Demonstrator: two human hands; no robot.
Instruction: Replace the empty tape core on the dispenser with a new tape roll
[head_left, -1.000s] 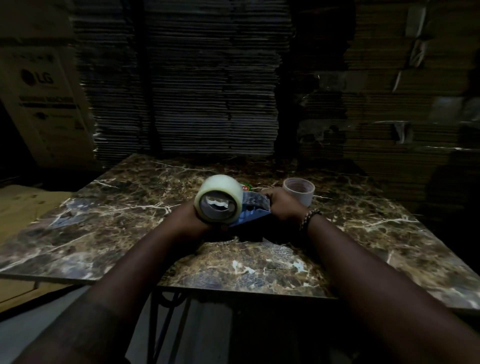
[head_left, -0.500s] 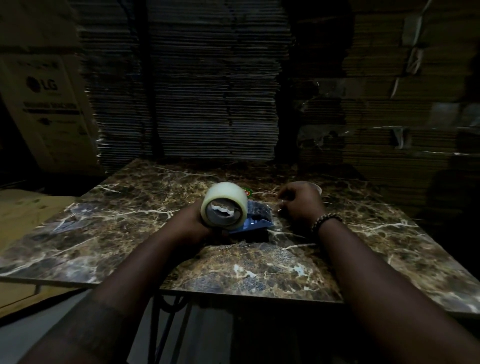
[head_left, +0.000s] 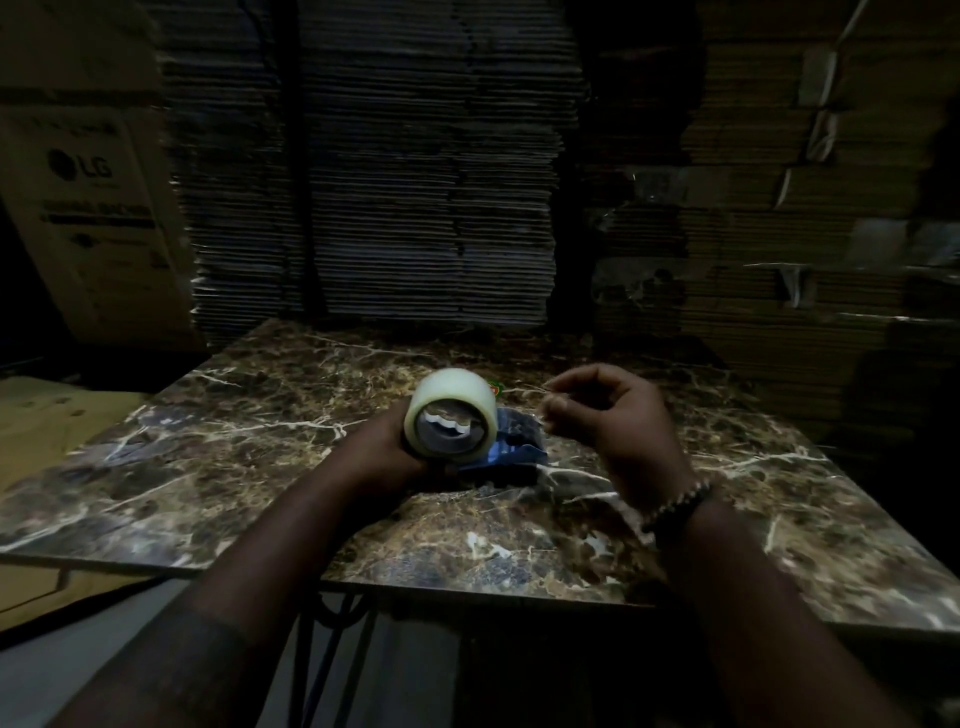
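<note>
One new tape roll (head_left: 450, 414) sits on the dispenser (head_left: 511, 447) at mid-desk (head_left: 727, 499), my left hand (head_left: 395, 452) clamped beneath it. My right hand (head_left: 608, 415) pinches something thin, likely the sticky, floppy tape end. Light, stiff roll; I'd grip its rim.

Right hand (head_left: 618, 415) now off the dispenser (head_left: 511, 452), raised, fingers loosely curled.

We see marble table (head_left: 218, 441), flattened cardboard stacks (head_left: 415, 182) behind it, LG box (head_left: 98, 208) at far left.
</note>
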